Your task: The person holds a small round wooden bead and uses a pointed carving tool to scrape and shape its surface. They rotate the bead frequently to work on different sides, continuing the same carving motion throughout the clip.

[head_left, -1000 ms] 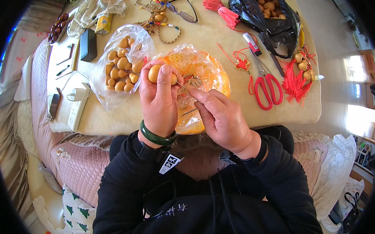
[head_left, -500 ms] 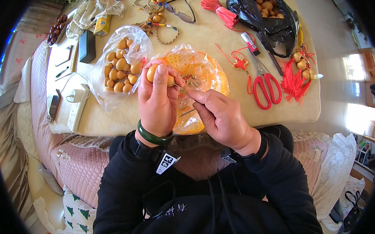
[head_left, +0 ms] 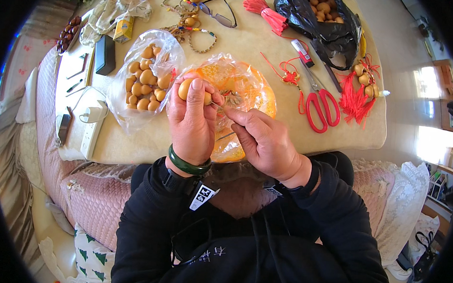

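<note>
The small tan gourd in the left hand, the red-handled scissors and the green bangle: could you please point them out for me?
small tan gourd (head_left: 185,88), head view, on its rounded body above the fingers.
red-handled scissors (head_left: 323,109), head view, on the red handle loops.
green bangle (head_left: 187,165), head view, on the band around the left wrist.

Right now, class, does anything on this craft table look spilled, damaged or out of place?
Nothing stands out. The left hand holds a small gourd, the right hand works at it, and the red scissors and bagged gourds lie on the table.
</note>
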Demonstrator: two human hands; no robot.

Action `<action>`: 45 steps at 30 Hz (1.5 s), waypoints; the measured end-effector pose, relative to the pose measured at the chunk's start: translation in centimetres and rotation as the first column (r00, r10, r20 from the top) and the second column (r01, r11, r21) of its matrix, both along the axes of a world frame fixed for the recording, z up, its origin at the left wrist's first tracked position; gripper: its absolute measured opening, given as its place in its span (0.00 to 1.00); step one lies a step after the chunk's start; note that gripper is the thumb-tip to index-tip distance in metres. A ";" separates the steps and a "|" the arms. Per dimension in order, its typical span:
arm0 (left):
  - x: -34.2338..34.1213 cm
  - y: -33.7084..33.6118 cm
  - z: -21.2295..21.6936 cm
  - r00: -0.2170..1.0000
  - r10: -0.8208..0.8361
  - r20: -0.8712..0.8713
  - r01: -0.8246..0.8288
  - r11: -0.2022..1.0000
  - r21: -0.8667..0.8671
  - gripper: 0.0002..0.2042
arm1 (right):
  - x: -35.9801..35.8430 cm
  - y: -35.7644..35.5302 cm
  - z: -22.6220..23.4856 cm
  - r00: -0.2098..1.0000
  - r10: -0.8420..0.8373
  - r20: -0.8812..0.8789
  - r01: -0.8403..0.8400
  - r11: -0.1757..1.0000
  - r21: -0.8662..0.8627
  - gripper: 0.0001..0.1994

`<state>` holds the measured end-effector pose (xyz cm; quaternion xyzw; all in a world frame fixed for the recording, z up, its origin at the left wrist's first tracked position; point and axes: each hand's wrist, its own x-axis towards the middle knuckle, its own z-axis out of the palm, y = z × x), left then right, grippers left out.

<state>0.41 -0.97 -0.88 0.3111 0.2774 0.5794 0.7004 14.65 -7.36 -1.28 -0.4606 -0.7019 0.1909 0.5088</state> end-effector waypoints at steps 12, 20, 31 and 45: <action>0.8 -1.9 0.7 0.987 -0.045 -0.157 0.035 0.997 -0.067 0.08 | -0.3 -0.6 0.9 0.990 -0.006 -0.141 -0.030 0.968 -0.250 0.09; -0.2 -0.4 1.3 0.999 -0.009 -0.050 0.010 1.000 0.007 0.07 | 0.3 -0.6 2.1 0.844 -0.003 -0.536 -0.315 0.807 -0.499 0.13; 0.2 -0.8 0.9 0.999 0.024 -0.040 -0.024 1.000 0.010 0.07 | -0.7 -1.3 1.4 0.823 -0.054 -0.565 -0.281 0.826 -0.489 0.14; 0.4 -2.2 2.1 0.995 -0.093 -0.024 0.092 0.995 -0.035 0.09 | -0.2 -1.3 1.6 0.780 -0.029 -0.625 -0.369 0.785 -0.497 0.10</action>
